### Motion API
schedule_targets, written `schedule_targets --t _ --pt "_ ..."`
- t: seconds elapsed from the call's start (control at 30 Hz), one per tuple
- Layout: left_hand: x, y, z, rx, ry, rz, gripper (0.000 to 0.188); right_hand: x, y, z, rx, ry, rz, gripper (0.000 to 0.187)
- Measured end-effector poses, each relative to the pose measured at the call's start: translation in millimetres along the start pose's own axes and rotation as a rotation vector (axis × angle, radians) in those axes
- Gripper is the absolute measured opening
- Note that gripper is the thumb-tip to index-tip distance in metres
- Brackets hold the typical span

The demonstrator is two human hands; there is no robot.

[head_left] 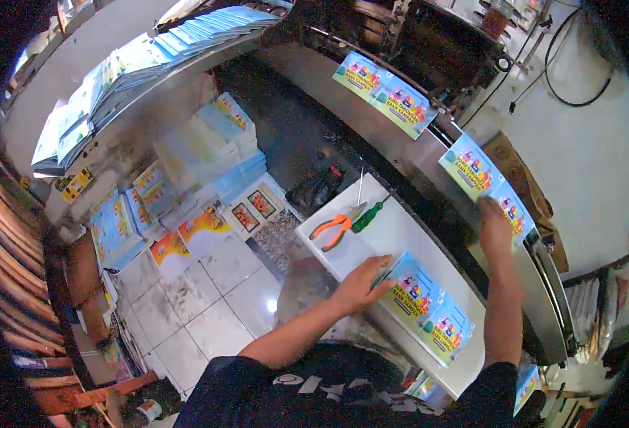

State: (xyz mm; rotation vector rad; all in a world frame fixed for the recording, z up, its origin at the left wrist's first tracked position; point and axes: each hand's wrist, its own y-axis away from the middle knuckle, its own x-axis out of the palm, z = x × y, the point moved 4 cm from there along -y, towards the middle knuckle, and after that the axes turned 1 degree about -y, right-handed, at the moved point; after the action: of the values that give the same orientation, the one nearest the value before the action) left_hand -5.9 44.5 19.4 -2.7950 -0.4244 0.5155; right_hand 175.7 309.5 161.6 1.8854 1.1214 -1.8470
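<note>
My left hand (366,283) is at the left end of a stack of blue and yellow printed covers (414,291), its thumb and fingers closed around the edge. This stack lies on a long white board (444,251) in front of me. Farther right, my right hand (496,217) reaches over a matching printed cover (480,175) on the machine's metal rail. Its fingertips are blurred against the cover, so their grip is unclear. Orange-handled pliers (337,227) and a green-handled screwdriver (369,216) lie at the board's far end.
Another printed cover (386,94) rests farther along the machine's metal ledge (314,78). A long row of stacked printed sheets (125,75) fills the shelf at the upper left. Paper stacks (211,153) stand on the tiled floor (204,314). A black cable (578,103) hangs at the upper right.
</note>
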Motion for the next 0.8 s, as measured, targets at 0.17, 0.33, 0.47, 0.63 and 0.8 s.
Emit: schedule_targets --t 0.17,0.33,0.47,0.63,0.8 --pt "-3.0 6.6 1.0 -0.003 -0.042 0.002 0.058 -29.4 73.0 49.3 0.113 -0.125 0.325 0.042" --pt "-8.0 3.1 -8.1 -0.008 -0.014 0.027 0.06 -16.7 197.0 115.7 -0.032 -0.193 0.65 0.094" --pt "-9.6 -0.2 -10.5 -0.009 0.014 0.026 0.061 -14.2 235.5 141.1 0.024 -0.234 0.676 0.078" --pt "-12.4 -0.1 -14.6 0.026 -0.032 0.025 0.057 -17.7 229.1 120.7 0.045 -0.374 0.724 0.076" --pt "-13.7 0.3 -13.9 0.047 -0.002 -0.007 0.055 -31.1 212.3 119.8 0.038 -0.535 0.805 0.075"
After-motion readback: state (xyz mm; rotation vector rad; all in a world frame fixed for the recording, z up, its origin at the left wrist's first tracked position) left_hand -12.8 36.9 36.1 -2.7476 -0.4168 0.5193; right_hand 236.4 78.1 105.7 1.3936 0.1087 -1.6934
